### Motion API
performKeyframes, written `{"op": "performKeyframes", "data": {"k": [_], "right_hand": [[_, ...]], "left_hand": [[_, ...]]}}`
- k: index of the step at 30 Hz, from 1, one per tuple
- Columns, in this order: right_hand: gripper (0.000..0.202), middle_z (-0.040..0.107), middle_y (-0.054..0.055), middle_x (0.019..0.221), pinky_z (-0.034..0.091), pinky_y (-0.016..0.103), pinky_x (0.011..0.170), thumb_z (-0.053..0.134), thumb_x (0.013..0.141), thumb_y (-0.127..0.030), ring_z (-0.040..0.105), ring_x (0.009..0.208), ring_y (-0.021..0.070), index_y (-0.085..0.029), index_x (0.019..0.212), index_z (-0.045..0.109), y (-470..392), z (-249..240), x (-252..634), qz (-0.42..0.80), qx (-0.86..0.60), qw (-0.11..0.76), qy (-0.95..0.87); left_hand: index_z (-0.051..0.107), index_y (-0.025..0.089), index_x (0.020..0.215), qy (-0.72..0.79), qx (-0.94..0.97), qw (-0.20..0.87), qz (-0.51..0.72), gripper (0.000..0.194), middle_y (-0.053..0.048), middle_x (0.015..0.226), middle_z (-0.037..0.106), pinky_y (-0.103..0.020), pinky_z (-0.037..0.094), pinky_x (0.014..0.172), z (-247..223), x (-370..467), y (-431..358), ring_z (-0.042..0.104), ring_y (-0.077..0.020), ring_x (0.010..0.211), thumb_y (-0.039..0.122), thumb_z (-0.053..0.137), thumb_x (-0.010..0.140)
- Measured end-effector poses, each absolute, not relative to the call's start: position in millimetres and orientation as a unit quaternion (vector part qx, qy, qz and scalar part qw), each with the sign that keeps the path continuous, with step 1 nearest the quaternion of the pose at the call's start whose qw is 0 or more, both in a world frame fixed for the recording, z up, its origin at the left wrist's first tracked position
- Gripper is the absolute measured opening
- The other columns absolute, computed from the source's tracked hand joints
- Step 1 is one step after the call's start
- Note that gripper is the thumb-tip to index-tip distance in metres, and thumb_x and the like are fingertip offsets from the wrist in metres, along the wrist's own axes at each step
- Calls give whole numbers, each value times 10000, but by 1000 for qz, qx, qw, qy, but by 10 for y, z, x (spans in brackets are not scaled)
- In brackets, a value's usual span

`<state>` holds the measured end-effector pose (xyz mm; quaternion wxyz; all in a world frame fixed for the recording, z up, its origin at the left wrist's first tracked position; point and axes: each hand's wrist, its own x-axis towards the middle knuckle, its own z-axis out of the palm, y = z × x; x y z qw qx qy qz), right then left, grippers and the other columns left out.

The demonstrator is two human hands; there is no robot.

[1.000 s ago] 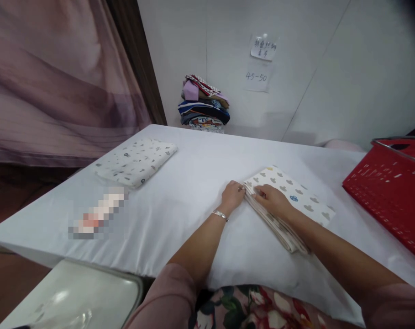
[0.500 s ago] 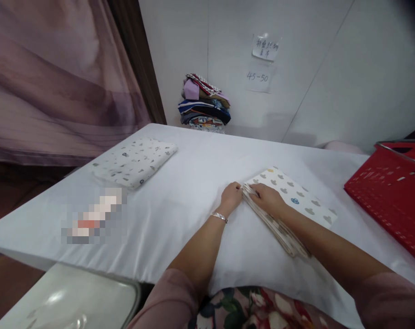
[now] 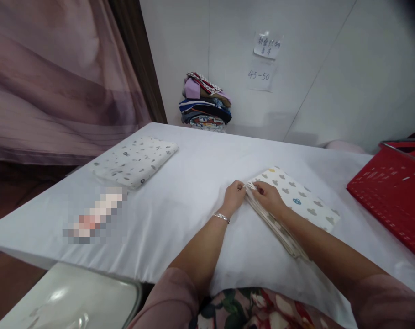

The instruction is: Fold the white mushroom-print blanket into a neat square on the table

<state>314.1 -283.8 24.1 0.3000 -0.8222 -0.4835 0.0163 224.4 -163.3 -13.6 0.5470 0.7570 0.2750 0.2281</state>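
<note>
A folded white tablecloth (image 3: 285, 186) with grey rounded-ear shapes and one blue figure lies at the right of the white-covered table. Its near-left side shows several stacked layers. My left hand (image 3: 233, 197), a bracelet at its wrist, is closed in a pinch at the left corner of those layers. Just beside it, my right hand (image 3: 269, 199) has its fingers curled over the same layered edge and is closed on it. The right forearm hides part of the tablecloth.
Another folded white cloth (image 3: 135, 161) with small dark prints lies on the left, near a pixelated object (image 3: 99, 214). A red basket (image 3: 388, 189) stands at the right edge. Stacked fabrics (image 3: 205, 107) rise behind the table (image 3: 196, 183); a pale glossy surface (image 3: 80, 292) sits lower left.
Both hands stay at the tablecloth's corner, with only slight finger movement. The layered edges show a little more between them. The whole view has shifted slightly.
</note>
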Motion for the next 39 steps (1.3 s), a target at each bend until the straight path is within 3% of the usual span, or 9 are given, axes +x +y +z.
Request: {"op": "performKeyframes", "data": {"k": [5,9,13,16,24,28,32,36,39], "right_hand": [[283,628,34,831,372,260,605,455,831,-333,536,687,159,-204,1040,595,-2804,236,3083,18,-838,207,-505],[249,629,49,933,374,267,656,446,851,-299,558,795,179,-205,1036,583,-2782,213,3062,1,-845,168,-508],[256,613,56,944,380,264,670,446,863,-295,555,844,185,-213,1069,573,-2769,257,3034,12,-838,145,-527],[284,597,54,963,408,276,703,483,842,-296,555,860,186,-227,1104,569,-2855,339,3015,33,-820,142,-554],[366,556,126,1180,429,423,895,456,834,-199,510,1076,254,-195,1190,539,-3859,238,2679,-47,-795,190,-574],[466,428,151,1358,356,497,998,457,823,-159,358,1270,275,-180,1288,438,-4300,23,2380,-86,-784,191,-585],[433,380,124,1409,291,522,1048,443,835,-148,246,1343,256,-207,1264,454,-4549,-16,2223,-71,-772,200,-599],[359,459,87,1351,309,471,1060,446,854,-174,337,1300,223,-240,1199,514,-4782,100,2263,-60,-770,289,-565],[241,574,94,1191,424,438,969,489,853,-283,508,1136,230,-229,1067,585,-4957,151,2373,-57,-822,419,-382]], "left_hand": [[578,165,913,304,691,616,224,179,-1,735,629,-193,421,553,-156,2260,-1609,553,-87,603,162,549,737],[565,171,949,288,662,655,223,202,14,672,604,-203,433,551,-146,2239,-1615,561,-90,565,264,561,770],[583,176,884,288,686,631,222,279,-1,693,623,-220,442,563,-136,2247,-1626,571,-103,579,433,559,778],[591,177,832,310,720,586,206,201,-8,707,644,-230,446,595,-138,2281,-1608,574,-108,592,367,559,776],[597,193,793,322,773,502,217,137,-10,774,667,-243,441,670,-137,2331,-1544,602,-141,728,305,534,743],[586,198,790,323,779,492,218,145,-2,771,663,-241,431,668,-136,2329,-1542,595,-139,713,318,529,733],[582,199,800,331,789,464,228,145,-6,796,663,-244,427,681,-108,2325,-1577,592,-145,730,318,532,733],[585,198,834,334,805,435,224,151,-15,822,664,-255,424,698,-55,2320,-1621,587,-156,755,299,504,758],[599,188,904,331,825,407,209,200,-45,943,659,-268,421,756,-1,2323,-1634,582,-175,849,281,492,763]]}}
